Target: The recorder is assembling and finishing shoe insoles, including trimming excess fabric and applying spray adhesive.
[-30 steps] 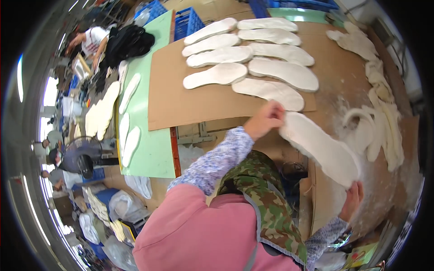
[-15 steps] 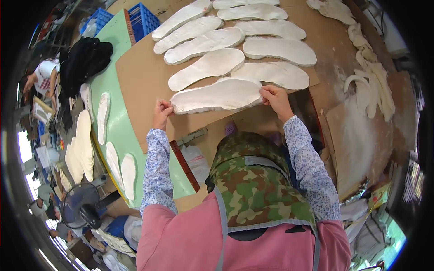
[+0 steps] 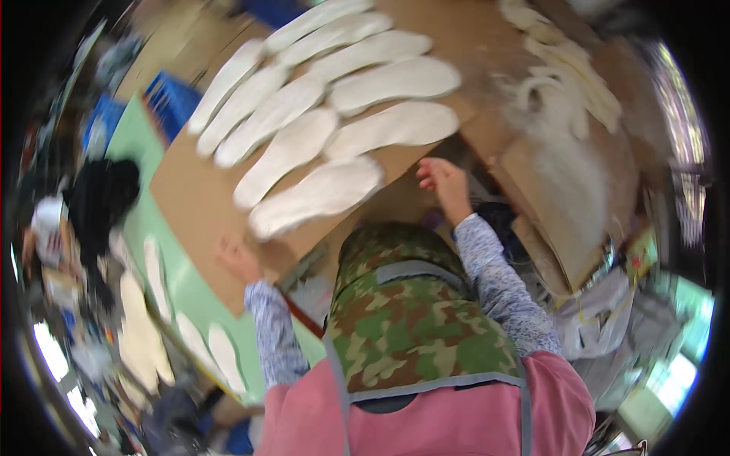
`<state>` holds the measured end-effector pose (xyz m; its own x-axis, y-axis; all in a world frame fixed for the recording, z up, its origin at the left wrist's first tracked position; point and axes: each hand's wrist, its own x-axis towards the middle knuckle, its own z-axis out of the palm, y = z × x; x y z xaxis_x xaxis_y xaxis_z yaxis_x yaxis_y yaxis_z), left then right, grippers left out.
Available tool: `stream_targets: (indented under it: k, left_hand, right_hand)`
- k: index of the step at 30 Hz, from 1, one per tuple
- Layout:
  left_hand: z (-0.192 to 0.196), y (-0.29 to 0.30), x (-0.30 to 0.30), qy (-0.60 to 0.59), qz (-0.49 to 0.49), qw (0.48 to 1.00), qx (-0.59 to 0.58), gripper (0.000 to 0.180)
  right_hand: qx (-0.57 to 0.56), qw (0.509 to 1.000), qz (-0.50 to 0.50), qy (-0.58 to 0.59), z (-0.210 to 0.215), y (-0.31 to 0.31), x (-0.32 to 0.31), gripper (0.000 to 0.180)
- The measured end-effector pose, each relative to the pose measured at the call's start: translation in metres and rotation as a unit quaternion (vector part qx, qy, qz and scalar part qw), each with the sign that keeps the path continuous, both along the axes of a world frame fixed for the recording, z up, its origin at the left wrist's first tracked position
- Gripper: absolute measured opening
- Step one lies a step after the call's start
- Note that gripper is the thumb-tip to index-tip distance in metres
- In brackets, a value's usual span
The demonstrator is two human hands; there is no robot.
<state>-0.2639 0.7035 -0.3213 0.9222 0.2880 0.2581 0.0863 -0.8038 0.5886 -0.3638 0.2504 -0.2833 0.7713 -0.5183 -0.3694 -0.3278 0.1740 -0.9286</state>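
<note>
- Cardboard sheet [image 3: 194, 201], brown and tilted across the middle of the view, lies on the green table [image 3: 141, 140] and carries a fan of white insoles.
- Nearest insole [image 3: 315, 196] sits at the sheet's near edge, long and pale, just apart from both hands.
- Left hand [image 3: 238, 258] rests on the near left corner of the cardboard sheet, fingers spread flat and apart, gripping nothing that can be seen.
- Right hand [image 3: 445, 181] hovers near the sheet's right edge, just right of the nearest insole; the fingers are loosely curled and blurred, and whether they pinch anything cannot be told.
- Farther insoles [image 3: 334, 83] lie in overlapping rows beyond it, running up to the far edge of the picture.
- Both forearms wear speckled blue-grey sleeves [image 3: 498, 281], coming up from the near edge over a camouflage apron [image 3: 403, 319] and a pink top.
- On the far right a heap of white trimmings [image 3: 566, 91] lies on more cardboard, well apart from the hands.
- Left of the sheet, more white insoles [image 3: 156, 273] lie along the green table.
- A blue crate [image 3: 171, 99] stands on the far left, beside a dark bundle [image 3: 103, 201]; everything out there is smeared by blur.
</note>
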Motion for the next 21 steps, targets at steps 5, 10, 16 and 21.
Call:
stream_targets:
  k: [5, 10, 16, 21]
  left_hand:
    - [0.072, -0.098, 0.01, -0.106, -0.053, 0.993, -0.028, 0.026]
    - [0.118, -0.29, 0.001, 0.045, -0.277, 0.933, -0.223, 0.02]
    - [0.098, -0.52, -0.009, 0.049, -0.59, 0.79, -0.158, 0.043]
    - [0.052, -0.665, 0.007, 0.127, -0.501, 0.856, 0.015, 0.059]
  right_hand:
    - [-0.101, 0.994, -0.047, 0.021, 0.028, -0.054, -0.059, 0.026]
    - [-0.121, 0.985, -0.121, 0.024, 0.045, -0.131, -0.109, 0.035]
    - [-0.205, 0.955, -0.207, -0.059, 0.058, -0.222, -0.14, 0.018]
    - [-0.221, 0.948, -0.231, 0.006, 0.059, -0.315, -0.126, 0.015]
